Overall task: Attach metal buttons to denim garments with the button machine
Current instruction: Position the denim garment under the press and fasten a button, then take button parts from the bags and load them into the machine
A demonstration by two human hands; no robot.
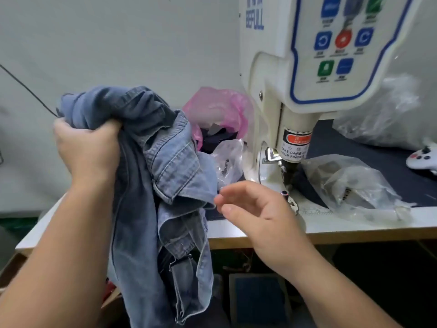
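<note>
Far left, the left hand [87,147] is up high, fingers curled tight into a bunch of denim [151,166], and most of the garment hangs off the table [354,229] edge in front of it, well short of the machine [290,95]. That is a lot of loose cloth on one fist; if the grip slackens, the whole weight could slide toward the floor and the placket would have to be found again.

Moving to the middle, the right hand [250,204] sits just beside the waistband corner, fingers loosely curled, fingertips [222,197] near the cloth edge. Whether they pinch the fabric I cannot tell; they look to hold nothing. Reach for the wrong fold here and the button lands off its mark, or through two layers.

Behind the garment, a pink bag [220,107] and a clear bag [229,159] crowd the machine's left side; swinging denim could drag them along.

Now the head: the punch [289,165] points down at the lower die [285,193], with a finger warning label [294,147] above. The right hand is already near that gap, so feeding cloth in with fingers leading is the real danger.

Right of that, another clear bag [350,183] lies close to the die and could snag under the fabric.
</note>
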